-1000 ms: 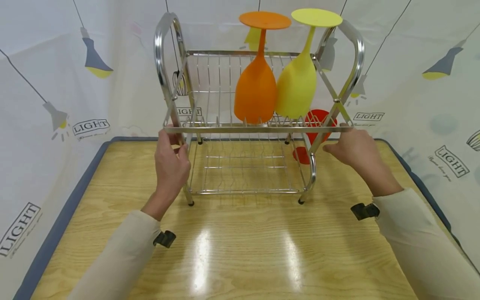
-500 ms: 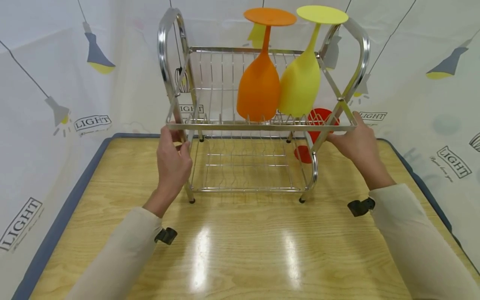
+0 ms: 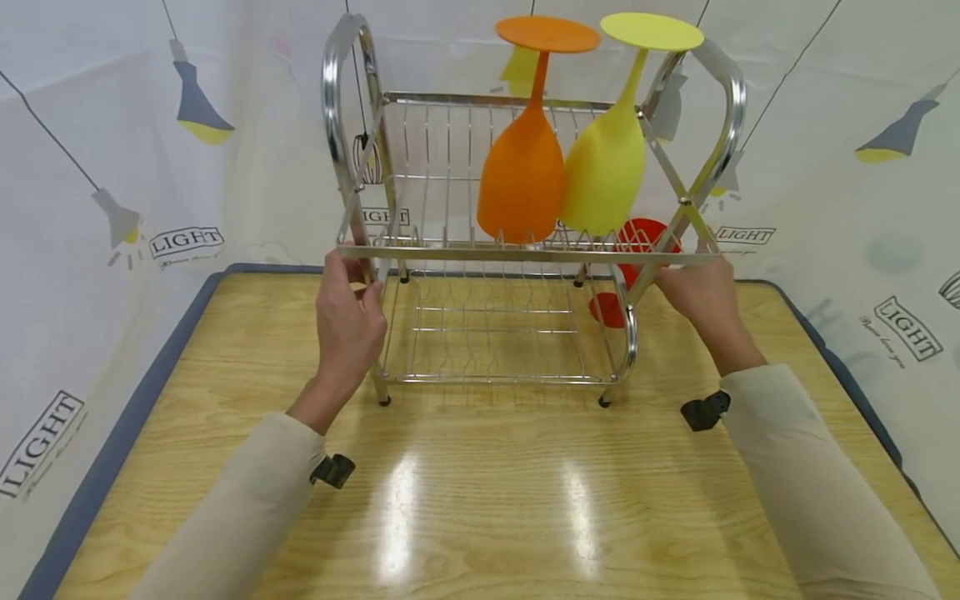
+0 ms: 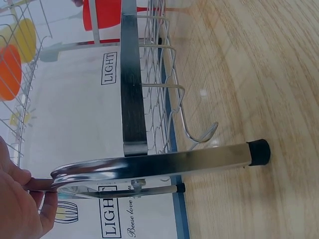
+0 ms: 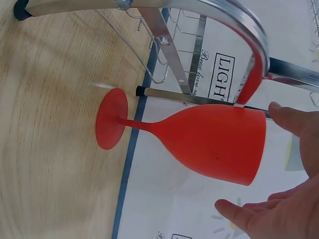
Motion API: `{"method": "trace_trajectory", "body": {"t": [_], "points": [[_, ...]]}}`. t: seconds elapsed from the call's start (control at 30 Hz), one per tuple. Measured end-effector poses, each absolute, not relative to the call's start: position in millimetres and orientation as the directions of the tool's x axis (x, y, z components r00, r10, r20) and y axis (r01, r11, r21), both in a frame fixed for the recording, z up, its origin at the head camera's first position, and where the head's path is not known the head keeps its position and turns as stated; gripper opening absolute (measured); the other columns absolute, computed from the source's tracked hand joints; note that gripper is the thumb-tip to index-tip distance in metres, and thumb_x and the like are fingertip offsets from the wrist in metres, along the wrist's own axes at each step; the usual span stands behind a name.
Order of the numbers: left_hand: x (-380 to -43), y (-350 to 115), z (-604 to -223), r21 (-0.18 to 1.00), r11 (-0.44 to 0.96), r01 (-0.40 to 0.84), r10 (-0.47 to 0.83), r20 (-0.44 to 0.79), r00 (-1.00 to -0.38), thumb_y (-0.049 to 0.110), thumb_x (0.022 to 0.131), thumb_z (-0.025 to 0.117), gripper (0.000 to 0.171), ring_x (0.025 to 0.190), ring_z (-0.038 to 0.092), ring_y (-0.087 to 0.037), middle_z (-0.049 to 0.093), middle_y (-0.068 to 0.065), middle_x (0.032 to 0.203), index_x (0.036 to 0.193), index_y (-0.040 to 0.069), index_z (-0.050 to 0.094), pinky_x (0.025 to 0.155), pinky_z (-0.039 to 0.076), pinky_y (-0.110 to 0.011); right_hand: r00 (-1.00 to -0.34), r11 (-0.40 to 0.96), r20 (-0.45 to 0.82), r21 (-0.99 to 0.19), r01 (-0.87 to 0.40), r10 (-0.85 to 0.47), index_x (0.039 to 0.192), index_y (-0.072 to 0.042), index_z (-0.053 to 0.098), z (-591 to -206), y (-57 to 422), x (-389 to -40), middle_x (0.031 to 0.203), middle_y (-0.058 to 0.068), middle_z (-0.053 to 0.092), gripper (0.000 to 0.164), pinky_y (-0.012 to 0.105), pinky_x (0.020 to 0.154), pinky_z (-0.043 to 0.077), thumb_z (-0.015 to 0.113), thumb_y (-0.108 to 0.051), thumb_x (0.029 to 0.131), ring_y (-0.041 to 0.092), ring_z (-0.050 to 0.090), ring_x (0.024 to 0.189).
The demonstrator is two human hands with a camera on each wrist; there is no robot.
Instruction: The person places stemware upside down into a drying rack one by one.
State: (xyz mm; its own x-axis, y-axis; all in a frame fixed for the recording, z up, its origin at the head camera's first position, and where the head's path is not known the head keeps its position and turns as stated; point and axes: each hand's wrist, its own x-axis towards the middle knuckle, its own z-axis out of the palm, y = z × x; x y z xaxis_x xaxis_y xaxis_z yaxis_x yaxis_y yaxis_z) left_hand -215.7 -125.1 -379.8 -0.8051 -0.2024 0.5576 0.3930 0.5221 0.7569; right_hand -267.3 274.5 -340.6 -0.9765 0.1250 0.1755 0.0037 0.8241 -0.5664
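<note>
While the left hand (image 3: 348, 321) pinches the frame of a 2-tier metal dish rack (image 3: 450, 253), the right hand (image 3: 701, 292) has just edged inward to a red goblet (image 5: 214, 142). The goblet stands upright on the desk (image 3: 480, 475), its mouth at the wide gap between the right thumb and fingers; contact cannot be told. That shift seems to put it within grasp. Above and between the 2 hands, an orange goblet (image 3: 522, 179) and a yellow goblet (image 3: 606, 179) stand upside down.
</note>
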Motion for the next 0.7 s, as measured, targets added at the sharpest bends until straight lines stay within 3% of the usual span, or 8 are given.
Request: {"method": "trace_trajectory", "body": {"t": [0.17,0.37,0.7], "points": [[-216,-125,-379,0.754,0.524,0.395,-0.201,0.560,-0.804,-0.012,0.090,0.053,0.035,0.098,0.058,-0.030,0.055,-0.021,0.107,0.124,-0.005,0.045,0.081,0.057,-0.040,-0.977,0.790,0.146,-0.612,0.036,0.158,0.154,-0.003,0.018,-348,277,-275,0.153,0.027,0.030,0.090,0.063,0.101,0.040,0.062,-0.046,0.089,0.051,0.038,0.131],[-217,-123,-378,0.757,0.521,0.394,-0.198,0.557,-0.807,-0.012,0.090,0.053,0.035,0.099,0.058,-0.031,0.054,-0.022,0.107,0.123,-0.006,0.045,0.083,0.057,-0.039,-0.977,0.743,0.137,-0.668,0.031,0.163,0.154,-0.004,0.019,-358,277,-281,0.148,0.026,0.040,0.097,0.062,0.105,0.037,0.068,-0.051,0.085,0.047,0.039,0.133],[-215,-123,-378,0.774,0.526,0.352,-0.217,0.523,-0.825,-0.011,0.089,0.054,0.036,0.097,0.058,-0.029,0.056,-0.020,0.107,0.123,-0.003,0.045,0.085,0.057,-0.039,-0.974,0.718,0.171,-0.696,-0.012,0.150,0.143,0.000,0.034,-363,272,-286,0.142,0.024,0.043,0.082,0.058,0.105,0.038,0.070,-0.046,0.085,0.043,0.044,0.128]]}}
